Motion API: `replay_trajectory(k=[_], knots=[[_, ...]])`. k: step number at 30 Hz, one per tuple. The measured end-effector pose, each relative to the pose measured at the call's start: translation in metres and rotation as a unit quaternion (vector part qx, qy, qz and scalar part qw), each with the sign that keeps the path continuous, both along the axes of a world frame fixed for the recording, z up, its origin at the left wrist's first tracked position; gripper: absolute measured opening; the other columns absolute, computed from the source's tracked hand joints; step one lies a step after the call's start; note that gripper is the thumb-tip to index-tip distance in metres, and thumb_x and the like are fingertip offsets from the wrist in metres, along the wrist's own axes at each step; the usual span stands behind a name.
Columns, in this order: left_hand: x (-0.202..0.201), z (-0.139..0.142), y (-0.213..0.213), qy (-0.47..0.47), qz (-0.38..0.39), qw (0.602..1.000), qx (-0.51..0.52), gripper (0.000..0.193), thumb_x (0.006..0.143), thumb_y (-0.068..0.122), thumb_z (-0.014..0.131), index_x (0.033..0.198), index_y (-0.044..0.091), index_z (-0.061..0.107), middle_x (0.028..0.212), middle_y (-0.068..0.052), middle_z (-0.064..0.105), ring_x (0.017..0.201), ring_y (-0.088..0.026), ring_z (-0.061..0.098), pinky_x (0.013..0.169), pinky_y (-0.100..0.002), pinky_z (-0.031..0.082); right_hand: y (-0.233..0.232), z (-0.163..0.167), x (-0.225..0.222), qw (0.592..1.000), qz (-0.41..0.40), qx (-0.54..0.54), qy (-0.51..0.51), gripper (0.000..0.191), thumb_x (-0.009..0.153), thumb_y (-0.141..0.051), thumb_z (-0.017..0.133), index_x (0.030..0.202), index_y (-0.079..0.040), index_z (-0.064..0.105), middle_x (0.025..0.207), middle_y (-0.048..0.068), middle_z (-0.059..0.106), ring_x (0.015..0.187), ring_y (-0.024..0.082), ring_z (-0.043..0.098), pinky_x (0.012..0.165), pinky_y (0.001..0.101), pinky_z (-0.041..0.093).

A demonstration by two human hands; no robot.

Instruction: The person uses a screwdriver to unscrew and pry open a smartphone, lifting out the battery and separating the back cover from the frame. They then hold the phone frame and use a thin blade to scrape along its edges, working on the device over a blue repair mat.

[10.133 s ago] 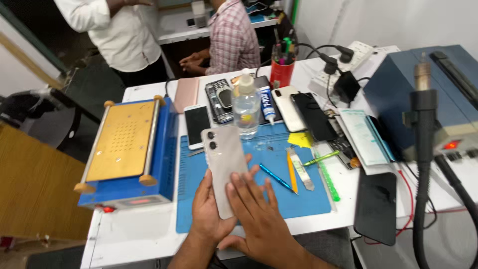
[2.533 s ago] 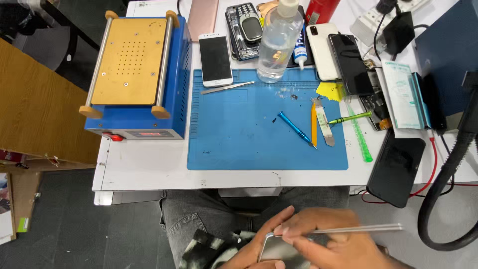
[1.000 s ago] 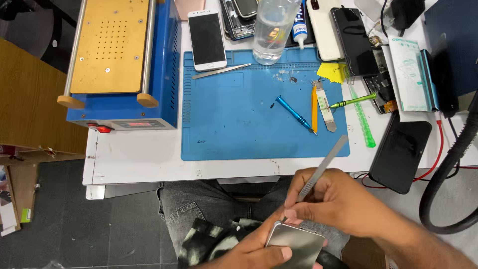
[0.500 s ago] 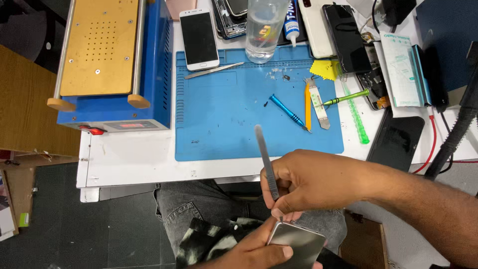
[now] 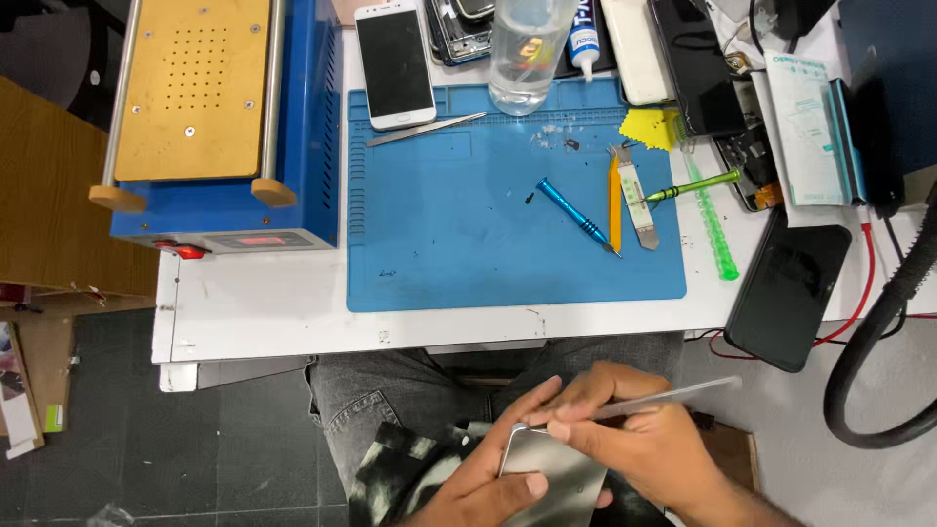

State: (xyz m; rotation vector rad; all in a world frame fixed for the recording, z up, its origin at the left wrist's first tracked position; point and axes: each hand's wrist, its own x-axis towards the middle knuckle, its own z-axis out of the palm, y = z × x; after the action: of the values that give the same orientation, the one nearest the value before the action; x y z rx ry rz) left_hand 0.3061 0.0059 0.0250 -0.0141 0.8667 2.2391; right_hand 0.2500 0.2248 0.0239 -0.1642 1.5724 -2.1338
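My right fingers (image 5: 561, 426) pinch a thin metal pry tool (image 5: 649, 400), its tip at the top edge of a silver phone (image 5: 551, 473). My left fingers (image 5: 522, 429) are wrapped around that phone's left side, thumb pressed on its face, so the left hand (image 5: 488, 478) grips it over my lap, below the surface edge. The right hand (image 5: 634, 439) sits just beside the phone, the tool shaft sticking out right.

Beyond that: white surface (image 5: 264, 312) with a blue mat (image 5: 459, 234). On the mat there's a blue screwdriver (image 5: 574, 215), an orange spudger (image 5: 615, 200), a flat metal opener (image 5: 636, 195) and tweezers (image 5: 425, 130) near the top left. A white phone (image 5: 393, 63) overlaps the mat's top edge, with a clear bottle (image 5: 522, 49) beside it. A blue heating machine with a tan plate (image 5: 210, 117) is on the left. A dark phone (image 5: 789, 288) overhangs the right edge.
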Motion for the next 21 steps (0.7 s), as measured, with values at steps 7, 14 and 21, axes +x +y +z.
replay_trajectory(k=[7,14,21], knots=[[0.003,0.002,0.001,-0.034,-0.012,0.999,0.019,0.086,0.102,0.033,0.054,0.167,0.008,0.004,0.162,-0.024,0.032,0.138,-0.032,0.055,0.118,-0.048,0.04,0.006,-0.002,0.001,0.994,-0.011,0.086,-0.06,0.013,0.083,0.005,0.08,0.085,0.002,0.067,0.084,0.011,0.071,0.081,0.016,0.07,0.071,0.0302,0.054],[0.001,0.012,0.004,0.024,-0.052,0.998,0.029,0.086,0.107,0.029,0.052,0.17,0.003,-0.002,0.16,-0.026,0.036,0.137,-0.03,0.056,0.121,-0.045,0.04,0.011,0.049,-0.058,0.963,0.192,0.152,-0.113,0.01,0.08,-0.003,0.08,0.085,-0.001,0.071,0.079,0.01,0.078,0.077,0.014,0.074,0.067,0.0284,0.058],[0.0,0.015,0.014,0.012,-0.106,0.994,0.022,0.078,0.11,0.019,0.046,0.17,0.005,-0.003,0.154,-0.018,0.044,0.136,-0.024,0.056,0.118,-0.041,0.042,-0.015,0.093,-0.105,0.87,0.397,0.248,-0.156,0.012,0.078,-0.004,0.077,0.078,0.002,0.066,0.08,0.011,0.076,0.076,0.015,0.078,0.069,0.0254,0.067]])
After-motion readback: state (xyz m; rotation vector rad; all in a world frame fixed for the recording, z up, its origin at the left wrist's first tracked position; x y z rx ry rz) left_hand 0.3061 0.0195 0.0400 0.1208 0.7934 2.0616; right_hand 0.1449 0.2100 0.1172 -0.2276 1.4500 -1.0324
